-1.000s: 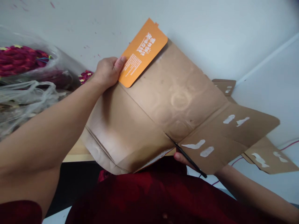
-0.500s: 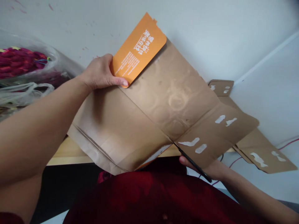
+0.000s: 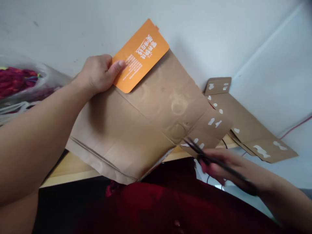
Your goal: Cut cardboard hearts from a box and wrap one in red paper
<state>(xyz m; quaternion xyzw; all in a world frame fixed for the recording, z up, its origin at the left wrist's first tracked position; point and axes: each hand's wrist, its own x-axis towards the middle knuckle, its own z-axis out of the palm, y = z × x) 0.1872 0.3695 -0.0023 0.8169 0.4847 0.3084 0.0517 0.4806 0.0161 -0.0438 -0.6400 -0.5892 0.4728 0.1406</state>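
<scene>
The left hand (image 3: 97, 73) grips the orange flap (image 3: 143, 55) of a brown cardboard sheet (image 3: 126, 126), thumb laid over the print and the other fingers mostly hidden behind. Its forearm slants up from lower left, bent at the elbow. The sheet spreads from this hand down and across toward the right hand (image 3: 226, 165), which is lower, with its forearm coming in from lower right. Its fingers are curled around dark scissors (image 3: 235, 177), blurred, the blades pointing to the sheet's fold; whether they touch it I cannot tell. Beyond the right hand stands another cardboard piece (image 3: 251, 118) with white patches; left of the left hand sits a plastic bag (image 3: 50, 76). Below the left hand, under the sheet, shows the surface (image 3: 70, 169).
</scene>
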